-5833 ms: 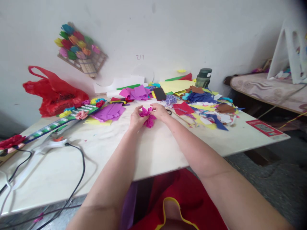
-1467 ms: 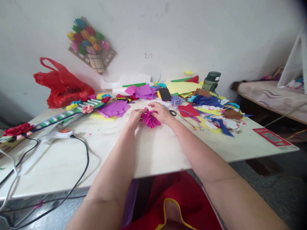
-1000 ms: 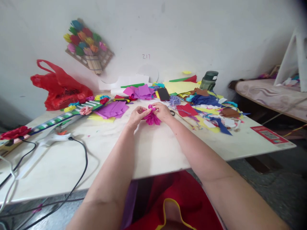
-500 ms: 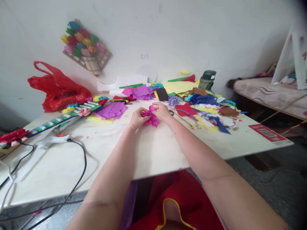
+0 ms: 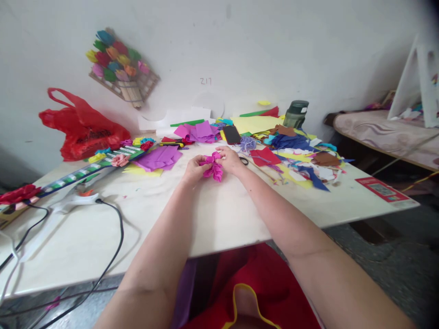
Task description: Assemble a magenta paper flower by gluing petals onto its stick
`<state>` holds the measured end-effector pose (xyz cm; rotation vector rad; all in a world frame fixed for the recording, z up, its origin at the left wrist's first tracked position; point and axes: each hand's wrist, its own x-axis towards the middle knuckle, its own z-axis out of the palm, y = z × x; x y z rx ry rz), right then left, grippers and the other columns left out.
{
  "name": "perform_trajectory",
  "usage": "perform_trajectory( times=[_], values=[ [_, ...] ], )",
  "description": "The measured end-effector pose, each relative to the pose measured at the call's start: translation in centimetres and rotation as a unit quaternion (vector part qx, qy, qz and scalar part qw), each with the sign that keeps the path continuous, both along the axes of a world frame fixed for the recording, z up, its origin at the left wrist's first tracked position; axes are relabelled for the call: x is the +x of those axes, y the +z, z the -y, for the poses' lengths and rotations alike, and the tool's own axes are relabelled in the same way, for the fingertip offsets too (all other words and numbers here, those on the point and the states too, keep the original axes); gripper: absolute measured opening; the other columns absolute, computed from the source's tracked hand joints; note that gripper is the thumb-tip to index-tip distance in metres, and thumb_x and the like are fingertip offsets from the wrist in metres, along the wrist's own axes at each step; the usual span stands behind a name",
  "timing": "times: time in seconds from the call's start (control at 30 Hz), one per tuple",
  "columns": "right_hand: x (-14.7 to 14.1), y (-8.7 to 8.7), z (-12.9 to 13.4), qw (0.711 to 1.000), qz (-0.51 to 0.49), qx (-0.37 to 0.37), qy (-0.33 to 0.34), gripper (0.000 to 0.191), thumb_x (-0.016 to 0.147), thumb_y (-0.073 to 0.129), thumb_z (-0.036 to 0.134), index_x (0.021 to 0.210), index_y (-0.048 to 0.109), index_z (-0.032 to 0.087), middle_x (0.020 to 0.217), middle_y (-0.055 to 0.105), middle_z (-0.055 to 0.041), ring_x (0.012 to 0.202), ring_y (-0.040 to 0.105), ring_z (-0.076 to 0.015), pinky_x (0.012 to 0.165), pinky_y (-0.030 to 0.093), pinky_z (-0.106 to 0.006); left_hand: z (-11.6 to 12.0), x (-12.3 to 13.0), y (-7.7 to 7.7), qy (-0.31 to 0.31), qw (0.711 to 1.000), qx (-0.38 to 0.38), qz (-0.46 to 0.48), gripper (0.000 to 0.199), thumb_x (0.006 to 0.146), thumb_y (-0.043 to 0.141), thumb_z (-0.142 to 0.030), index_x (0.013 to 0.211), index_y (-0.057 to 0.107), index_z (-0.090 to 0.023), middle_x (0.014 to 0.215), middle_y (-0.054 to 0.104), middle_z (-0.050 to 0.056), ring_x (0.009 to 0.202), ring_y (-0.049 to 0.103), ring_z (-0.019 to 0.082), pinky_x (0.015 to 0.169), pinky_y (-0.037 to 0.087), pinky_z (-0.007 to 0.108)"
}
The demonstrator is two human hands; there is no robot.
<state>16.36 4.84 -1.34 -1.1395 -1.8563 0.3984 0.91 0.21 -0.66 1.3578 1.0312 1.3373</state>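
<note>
A magenta crepe-paper flower (image 5: pixel 215 170) with ruffled petals is held between my two hands, over the middle of the white table (image 5: pixel 226 214). My left hand (image 5: pixel 196 169) pinches its left side between thumb and fingers. On the other side, my right hand (image 5: pixel 230 161) grips the upper right petals. Part of the flower is covered by my fingers. Dark scissor handles (image 5: pixel 244 161) show just right of my right hand. Purple paper sheets (image 5: pixel 159 158) lie to the left of my left hand, and a red paper piece (image 5: pixel 265 156) lies to the right.
Behind my hands lies a black phone (image 5: pixel 232 135). Paper scraps (image 5: pixel 308 160) are heaped at the right near a green bottle (image 5: pixel 295 114). At the left are a red plastic bag (image 5: pixel 85 130), a glue gun (image 5: pixel 73 201) and its black cable (image 5: pixel 120 228).
Both hands stay at nearly the same spot. The flower's petals look slightly more spread, and its lower part has shifted a little between my fingers.
</note>
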Motion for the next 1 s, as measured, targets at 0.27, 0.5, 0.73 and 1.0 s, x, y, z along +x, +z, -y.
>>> perform_trajectory(
  times=[0.27,0.5,0.73,1.0],
  values=[
    [0.6,0.7,0.2,0.990,0.003,0.084,0.114,0.015,0.071,0.061,0.017,0.058,0.053,0.019,0.121,0.058,-0.0093,0.111,0.056,-0.0218,0.098,0.044,-0.041,-0.9,-0.6,-0.5,-0.015,0.990,-0.088,0.111,0.029,0.049,0.073,-0.016,0.071,0.055,-0.015,0.060,0.060,-0.002,0.053,0.056,0.011,0.052,0.043,0.024],
    [0.8,0.6,0.1,0.989,0.017,0.105,0.102,0.010,0.073,0.061,0.018,0.063,0.057,0.020,0.125,0.057,-0.0100,0.116,0.054,-0.0237,0.101,0.042,-0.044,-0.6,-0.6,-0.4,-0.030,0.993,-0.058,0.101,0.032,0.051,0.075,-0.018,0.075,0.055,-0.016,0.062,0.060,-0.002,0.053,0.056,0.010,0.053,0.042,0.023],
    [1.0,0.7,0.3,0.992,0.020,0.072,0.097,0.007,0.071,0.058,0.016,0.068,0.062,0.021,0.127,0.058,-0.0081,0.121,0.053,-0.0233,0.104,0.040,-0.042,-0.6,-0.6,-0.3,-0.028,0.998,-0.010,0.049,0.025,0.054,0.075,-0.020,0.071,0.057,-0.017,0.057,0.057,-0.002,0.046,0.048,0.009,0.046,0.034,0.023],
    [0.8,0.6,0.5,0.992,0.026,0.085,0.086,0.011,0.070,0.060,0.013,0.062,0.062,0.020,0.127,0.058,-0.0070,0.107,0.060,-0.0215,0.097,0.047,-0.041,-0.5,-0.5,-0.3,-0.021,0.998,-0.024,0.052,0.026,0.053,0.075,-0.019,0.070,0.055,-0.017,0.054,0.056,-0.003,0.045,0.047,0.009,0.045,0.033,0.023]
  ],
)
